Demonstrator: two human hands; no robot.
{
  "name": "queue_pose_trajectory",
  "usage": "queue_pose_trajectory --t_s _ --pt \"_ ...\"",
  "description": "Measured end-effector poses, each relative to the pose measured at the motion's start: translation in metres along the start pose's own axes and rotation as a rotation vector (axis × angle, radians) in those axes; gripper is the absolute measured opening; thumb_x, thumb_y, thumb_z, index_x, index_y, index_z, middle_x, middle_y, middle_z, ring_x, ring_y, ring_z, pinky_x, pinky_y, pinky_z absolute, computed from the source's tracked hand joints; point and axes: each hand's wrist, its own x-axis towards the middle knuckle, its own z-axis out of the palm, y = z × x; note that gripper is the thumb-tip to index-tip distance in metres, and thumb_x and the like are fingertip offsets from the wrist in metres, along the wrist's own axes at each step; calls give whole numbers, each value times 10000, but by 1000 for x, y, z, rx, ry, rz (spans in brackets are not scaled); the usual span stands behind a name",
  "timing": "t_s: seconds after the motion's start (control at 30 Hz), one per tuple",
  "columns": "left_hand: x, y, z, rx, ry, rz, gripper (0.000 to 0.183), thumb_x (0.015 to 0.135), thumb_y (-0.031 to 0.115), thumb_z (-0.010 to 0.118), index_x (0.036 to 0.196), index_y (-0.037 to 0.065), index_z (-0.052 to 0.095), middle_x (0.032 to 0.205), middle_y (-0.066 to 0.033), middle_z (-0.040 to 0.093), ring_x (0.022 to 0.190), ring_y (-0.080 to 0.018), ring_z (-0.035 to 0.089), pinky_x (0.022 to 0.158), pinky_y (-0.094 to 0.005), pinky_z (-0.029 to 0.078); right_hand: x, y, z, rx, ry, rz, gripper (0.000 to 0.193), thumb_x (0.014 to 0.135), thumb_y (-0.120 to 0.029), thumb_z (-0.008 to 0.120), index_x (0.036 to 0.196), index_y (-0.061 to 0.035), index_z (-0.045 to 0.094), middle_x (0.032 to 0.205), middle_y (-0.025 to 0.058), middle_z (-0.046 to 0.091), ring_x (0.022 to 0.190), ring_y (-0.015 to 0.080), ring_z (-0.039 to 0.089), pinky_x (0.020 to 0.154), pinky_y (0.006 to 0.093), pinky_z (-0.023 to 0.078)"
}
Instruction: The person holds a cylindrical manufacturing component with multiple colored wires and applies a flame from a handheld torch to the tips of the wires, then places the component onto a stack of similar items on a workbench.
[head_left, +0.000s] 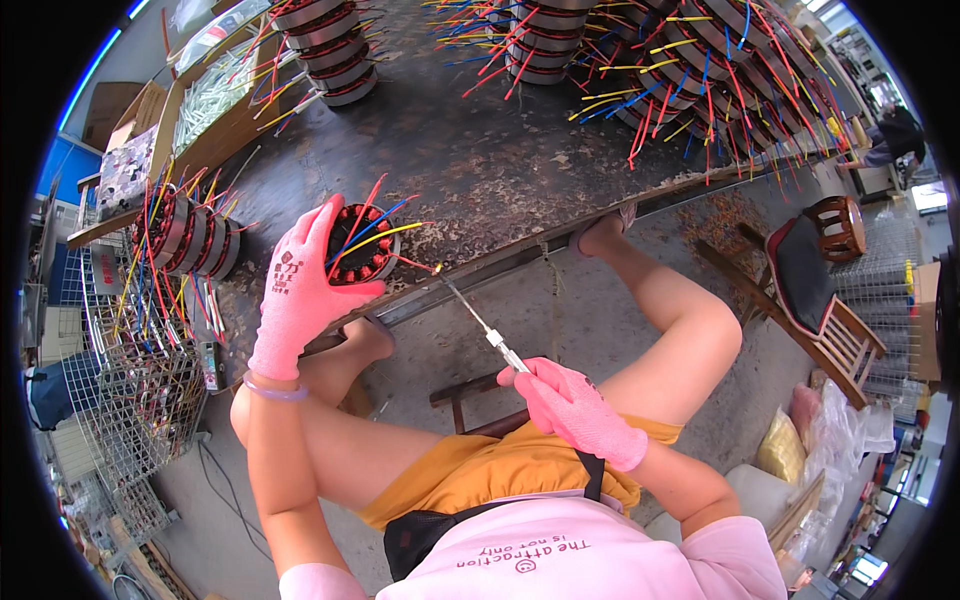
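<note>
My left hand (302, 280), in a pink glove, grips a motor stator (352, 272) at the table's front edge. Dark red windings line the ring, and red, blue and yellow wires stick up from it. One thin lead runs from the stator's right side toward the tip of a slim rod tool (492, 335). The tool has a thin metal shaft and a white collar; its exact kind is unclear. My right hand (575, 405), also gloved in pink, is closed round its handle below the table edge. A small yellowish spot shows where tip and lead meet.
Stacks of wired stators stand at the back left (325, 50), back middle (545, 45) and back right (700, 75) of the worn dark table (480, 150). Another stack (185, 235) lies at left, near a box of white sleeves (210, 115). A wooden chair (810, 285) stands right.
</note>
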Motion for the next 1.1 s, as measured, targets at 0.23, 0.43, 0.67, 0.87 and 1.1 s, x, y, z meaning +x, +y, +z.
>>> queue_pose_trajectory --t_s 0.23,0.43,0.67,0.87,1.1 --pt "0 0 1 15 -13 -12 983 576 269 894 1421 19 459 1350 -165 543 1218 -364 536 1046 -437 423 0 2 -2 -35 -10 5 283 1045 -228 482 1183 -7 593 668 -31 460 550 44 402 505 240 360" --pt "1 1 0 -5 -9 -2 978 571 265 896 1417 26 467 1328 -169 559 1199 -368 551 1035 -436 436 -1 1 -3 -19 -8 22 282 1046 -233 481 1177 -9 593 672 -30 468 552 47 411 511 240 377" --pt "2 1 0 -22 3 14 972 566 246 903 1413 32 475 1303 -173 572 1179 -368 566 1019 -435 452 -1 3 -5 -33 -15 4 288 1048 -236 476 1186 -9 588 678 -34 470 549 43 409 507 237 370" --pt "3 1 1 -27 4 19 987 553 241 912 1412 31 474 1300 -177 570 1175 -369 567 1008 -433 459 2 10 -6 33 -32 -14 286 1047 -236 484 1188 -10 587 680 -38 471 546 38 405 499 232 360" --pt "2 0 1 2 7 22 979 562 249 909 1412 29 474 1300 -177 569 1173 -371 567 1008 -437 458 0 7 -6 2 -24 6 287 1046 -244 495 1193 -14 584 682 -40 477 541 33 401 492 226 353"
